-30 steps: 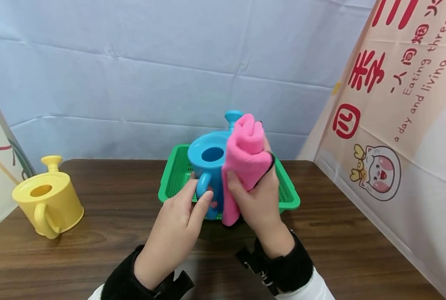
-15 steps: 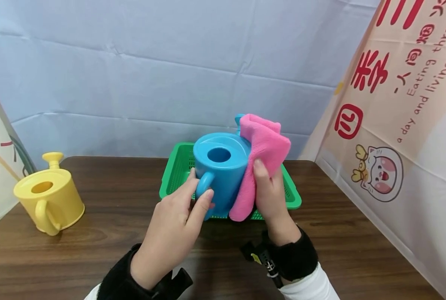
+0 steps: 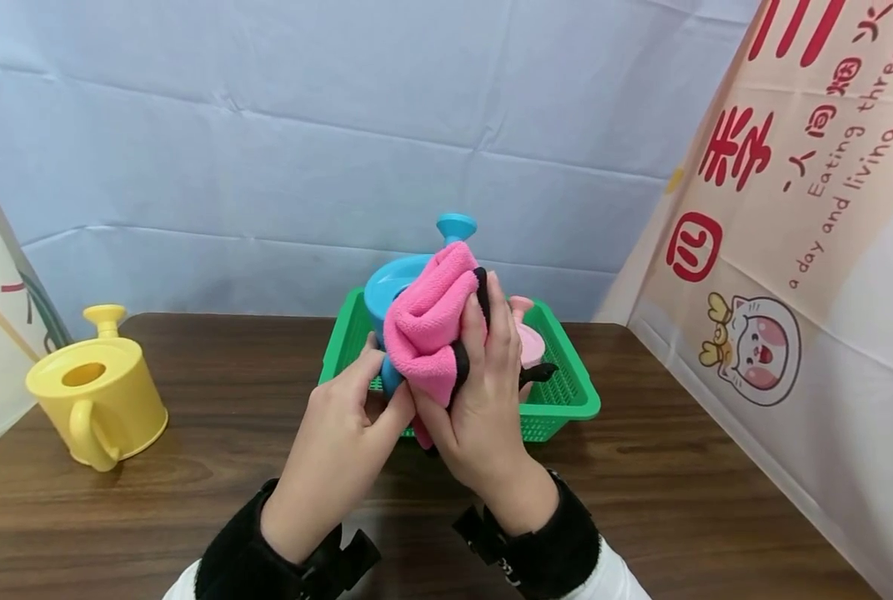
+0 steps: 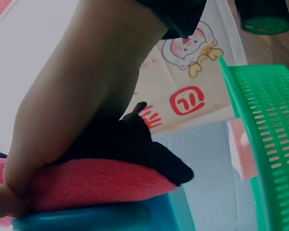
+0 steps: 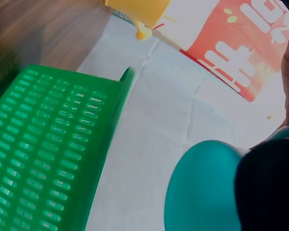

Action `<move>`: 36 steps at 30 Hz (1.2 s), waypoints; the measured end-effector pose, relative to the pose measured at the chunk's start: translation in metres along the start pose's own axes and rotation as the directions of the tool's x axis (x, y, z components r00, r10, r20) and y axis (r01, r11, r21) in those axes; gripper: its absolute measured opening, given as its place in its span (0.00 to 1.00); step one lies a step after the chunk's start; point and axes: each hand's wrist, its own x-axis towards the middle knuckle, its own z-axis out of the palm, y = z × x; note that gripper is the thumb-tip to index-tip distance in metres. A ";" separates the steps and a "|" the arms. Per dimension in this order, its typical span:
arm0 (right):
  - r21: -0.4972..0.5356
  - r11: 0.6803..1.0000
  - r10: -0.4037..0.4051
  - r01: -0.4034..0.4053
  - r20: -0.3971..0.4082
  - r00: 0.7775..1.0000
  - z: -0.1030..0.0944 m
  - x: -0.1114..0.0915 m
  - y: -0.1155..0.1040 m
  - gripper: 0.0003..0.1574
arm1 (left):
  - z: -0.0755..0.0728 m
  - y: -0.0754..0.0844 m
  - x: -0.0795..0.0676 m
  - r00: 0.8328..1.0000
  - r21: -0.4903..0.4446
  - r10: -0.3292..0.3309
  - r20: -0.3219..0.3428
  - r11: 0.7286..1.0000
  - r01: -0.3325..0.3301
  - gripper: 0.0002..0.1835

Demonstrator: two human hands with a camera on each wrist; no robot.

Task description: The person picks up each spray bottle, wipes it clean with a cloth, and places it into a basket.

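A blue watering can (image 3: 392,280) is held up in front of the green basket, partly hidden by a pink cloth (image 3: 437,321) with a black underside. My left hand (image 3: 341,433) grips the can's handle, which is mostly covered by the fingers. With my right hand (image 3: 484,400) I hold the bunched cloth against the can's front and right side, the fingers pointing up along it. In the left wrist view the cloth (image 4: 96,185) lies against the blue can (image 4: 176,209). The right wrist view shows a rounded blue part of the can (image 5: 202,187).
The green basket (image 3: 581,392) stands on the dark wooden table (image 3: 221,400) with a pink watering can (image 3: 530,346) in it. A yellow watering can (image 3: 108,392) stands at the left. Behind hangs a pale blue sheet (image 3: 266,167); a printed cloth (image 3: 716,333) slopes down at the right.
The pink cloth has moved left across the can, from its right side over its front, and my right hand with it. The can has shifted slightly left, and the pink can shows now.
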 end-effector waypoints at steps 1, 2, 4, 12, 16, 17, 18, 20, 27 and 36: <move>0.011 1.000 0.015 -0.014 -0.008 1.000 0.000 0.000 0.001 0.41 | 0.001 0.000 0.000 1.000 -0.009 0.000 0.001 1.000 0.000 0.02; 0.024 0.999 0.026 -0.026 -0.021 0.999 -0.001 0.000 0.002 0.42 | 0.002 -0.001 0.000 1.000 -0.013 0.005 0.002 1.000 -0.005 0.02; 0.069 0.997 0.051 -0.047 -0.051 0.997 -0.004 0.002 0.001 0.42 | 0.003 -0.001 0.000 1.000 -0.007 0.023 -0.004 1.000 -0.023 0.05; 0.499 0.842 0.246 -0.207 -0.012 0.969 -0.019 0.015 0.003 0.38 | 0.001 0.000 0.000 0.998 -0.070 0.048 -0.045 0.996 -0.051 0.11; 0.597 0.737 0.346 -0.319 0.073 0.936 -0.023 0.005 0.021 0.27 | 0.001 -0.001 -0.001 0.999 -0.100 0.017 -0.029 0.995 -0.020 0.15; 0.605 0.718 0.364 -0.343 0.094 0.927 -0.024 0.003 0.026 0.24 | 0.002 -0.001 -0.001 1.000 -0.102 0.013 -0.022 0.995 -0.015 0.18; 0.615 0.701 0.376 -0.363 0.114 0.920 -0.025 0.001 0.031 0.21 | 0.002 -0.002 -0.001 1.000 -0.109 0.011 -0.013 0.994 -0.013 0.21; 0.631 0.667 0.392 -0.395 0.153 0.907 -0.027 -0.002 0.041 0.18 | 0.001 -0.002 -0.002 1.000 -0.132 0.008 0.002 0.991 -0.008 0.25; 0.594 0.651 0.413 -0.473 0.246 0.877 -0.032 -0.003 0.053 0.15 | 0.000 -0.002 0.003 0.999 -0.281 -0.008 0.048 0.959 0.021 0.20; 0.376 0.889 0.247 -0.263 0.091 0.965 -0.023 0.013 0.017 0.36 | -0.011 0.005 0.005 0.998 -0.434 -0.034 -0.053 0.901 0.008 0.16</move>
